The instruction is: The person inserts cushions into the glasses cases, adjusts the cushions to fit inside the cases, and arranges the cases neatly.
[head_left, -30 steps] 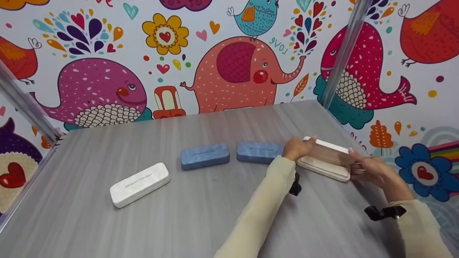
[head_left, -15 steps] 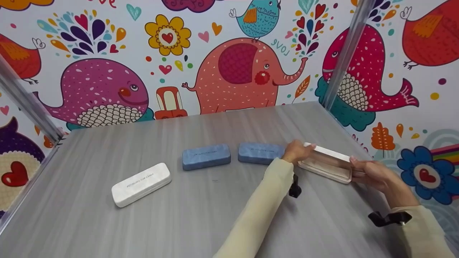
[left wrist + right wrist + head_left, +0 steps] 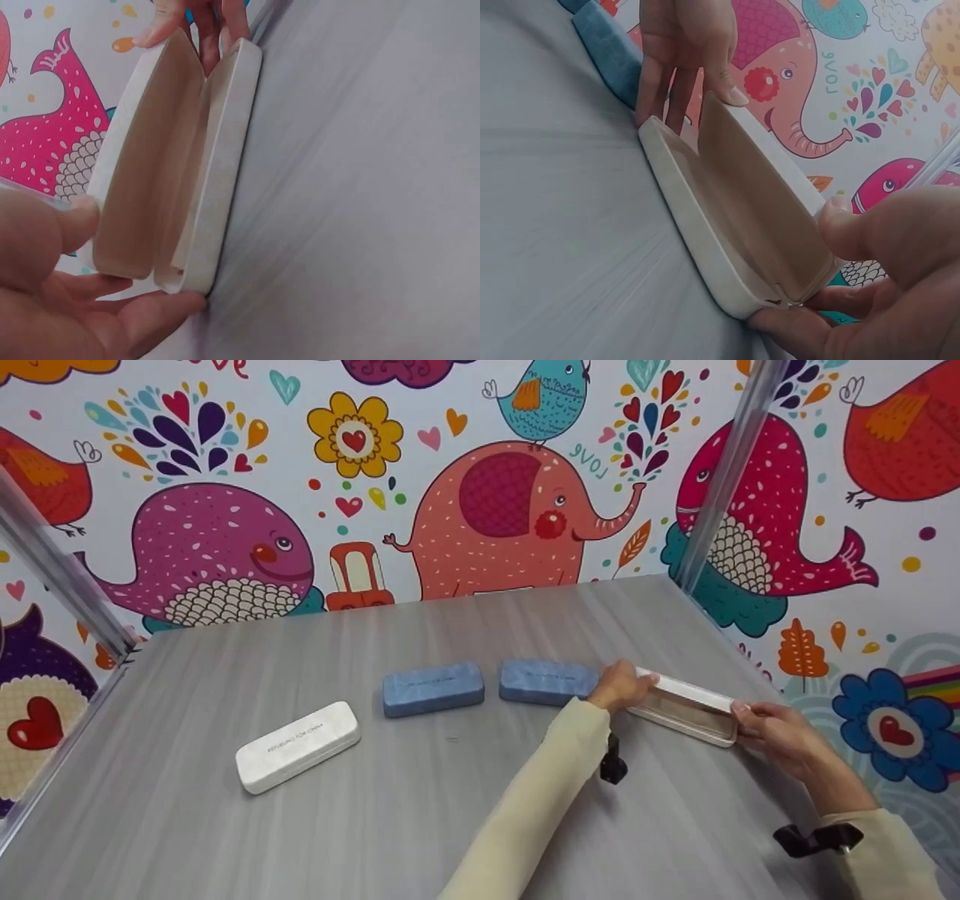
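A white glasses case stands part-open at the right of the table, its beige lining showing in both wrist views. My left hand grips its left end, thumb on the lid's edge and fingers at the base. At the opposite end, my right hand holds it likewise, with the thumb on the lid. The bottom half rests on the tabletop while the lid leans above it. Just left of my left hand lies a closed blue glasses case, its right end partly hidden by that hand.
Another closed blue glasses case lies at mid-table. Further left and nearer is a closed white glasses case, set at a slant. The grey table meets walls printed with cartoon animals, with metal posts at the corners.
The lid of the white case held by both hands has come down toward its base, narrowing the gap. Both hands have lowered slightly with it. The other cases stay in place.
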Available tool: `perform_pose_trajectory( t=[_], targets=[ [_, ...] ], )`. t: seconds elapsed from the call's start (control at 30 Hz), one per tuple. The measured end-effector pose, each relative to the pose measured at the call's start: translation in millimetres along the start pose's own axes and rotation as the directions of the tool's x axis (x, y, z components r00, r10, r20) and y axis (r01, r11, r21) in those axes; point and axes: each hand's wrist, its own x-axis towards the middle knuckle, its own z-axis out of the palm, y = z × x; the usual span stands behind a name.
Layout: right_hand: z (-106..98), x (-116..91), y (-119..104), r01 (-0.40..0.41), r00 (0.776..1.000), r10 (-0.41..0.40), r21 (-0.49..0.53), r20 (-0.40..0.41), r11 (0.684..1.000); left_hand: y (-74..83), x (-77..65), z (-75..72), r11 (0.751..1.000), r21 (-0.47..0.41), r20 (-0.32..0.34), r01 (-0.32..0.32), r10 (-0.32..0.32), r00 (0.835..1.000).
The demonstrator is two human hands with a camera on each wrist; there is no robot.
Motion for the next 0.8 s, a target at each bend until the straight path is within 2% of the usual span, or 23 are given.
perform_pose_trajectory(
  t=[0.13,0.37,0.6,0.8],
  targets=[
    [3.2,-1.8,6.5,0.025,0.999,-0.025,-0.022,-0.027,0.999,-4.2,-0.9,2.9,0.999,0.038,-0.005,-0.030,0.031,1.000],
    [8.1,-3.9,12.5,0.038,0.997,-0.042,-0.069,-0.061,0.997,-10.9,-0.4,4.6,0.997,0.043,-0.003,-0.066,0.066,0.998],
    [11.4,-1.9,16.2,0.051,0.993,-0.063,-0.115,-0.098,0.992,-14.9,-1.0,6.4,0.986,0.130,0.006,-0.105,0.105,0.994],
    [14.1,-0.6,16.4,0.033,0.993,-0.043,-0.094,-0.109,0.995,-16.9,-2.3,9.2,0.973,0.191,-0.005,-0.131,0.135,0.991]
  ],
)
